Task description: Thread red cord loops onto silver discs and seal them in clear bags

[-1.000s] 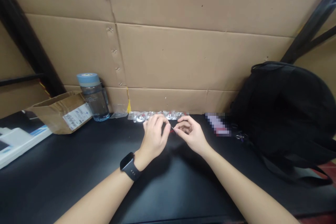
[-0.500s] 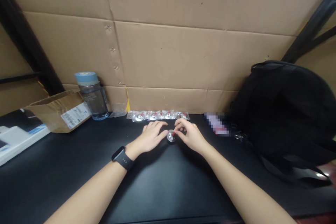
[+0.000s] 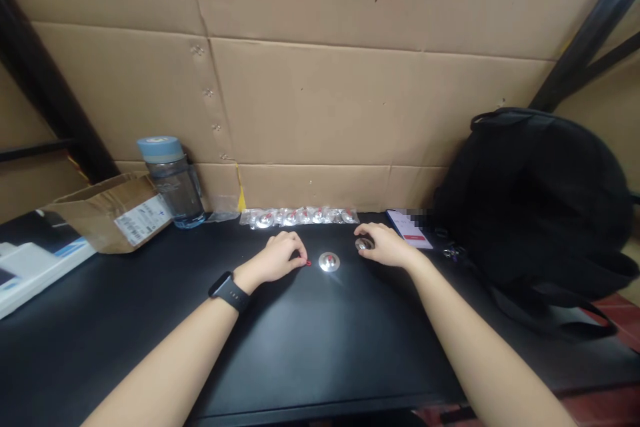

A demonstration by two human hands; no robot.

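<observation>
Head view: small red piece (image 3: 309,263) pinched narrowly by left hand (image 3: 277,258); metal disc (image 3: 363,245) held at rim in wider grip of right hand (image 3: 387,246); second disc (image 3: 329,262) seen between, on counter (image 3: 310,347). Light rim hold advised.

Shiny metal disc (image 3: 325,267), smooth black tabletop (image 3: 310,347), matt cardboard wall (image 3: 300,107), black cloth backpack (image 3: 540,193)

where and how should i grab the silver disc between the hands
Probably across opposite edges of the disc, with fingertips coming straight down from above: it lies flat on the table, its outline is round, and nothing covers its top.
</observation>
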